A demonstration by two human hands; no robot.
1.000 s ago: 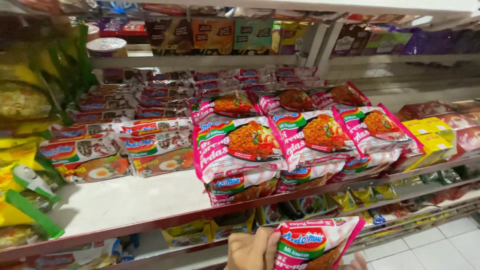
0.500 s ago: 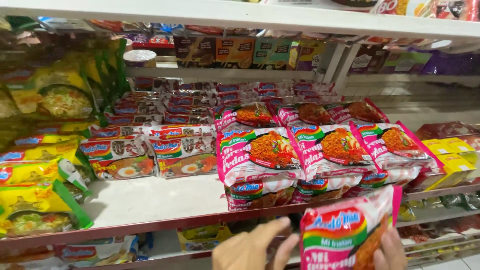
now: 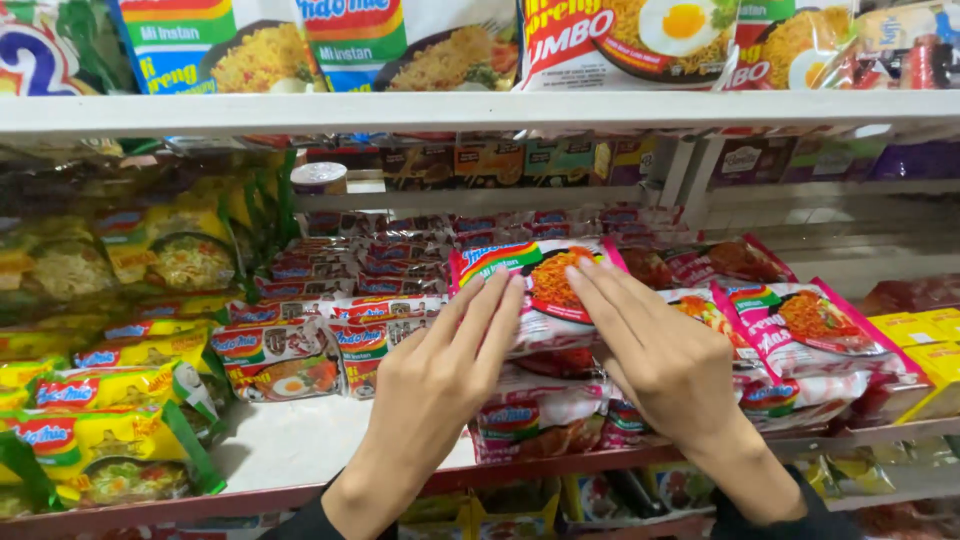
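Note:
Both hands rest flat on a pink and white instant noodle packet (image 3: 545,290) that lies on top of a stack of the same packets on a white shelf (image 3: 300,445). My left hand (image 3: 440,365) covers the packet's left part, fingers stretched and together. My right hand (image 3: 655,355) covers its right part, fingers also stretched. The fingertips of the two hands nearly meet over the packet's middle. More pink packets (image 3: 810,335) lie in stacks to the right.
Red and white noodle packets (image 3: 290,355) lie to the left, behind a bare patch of shelf. Yellow and green packets (image 3: 110,400) fill the far left. An upper shelf board (image 3: 480,110) with more packets hangs overhead. Lower shelves hold further goods.
The pink packet held low in front of the shelf has been raised and laid on the stack. Both hands now press on it. The view has moved closer and up.

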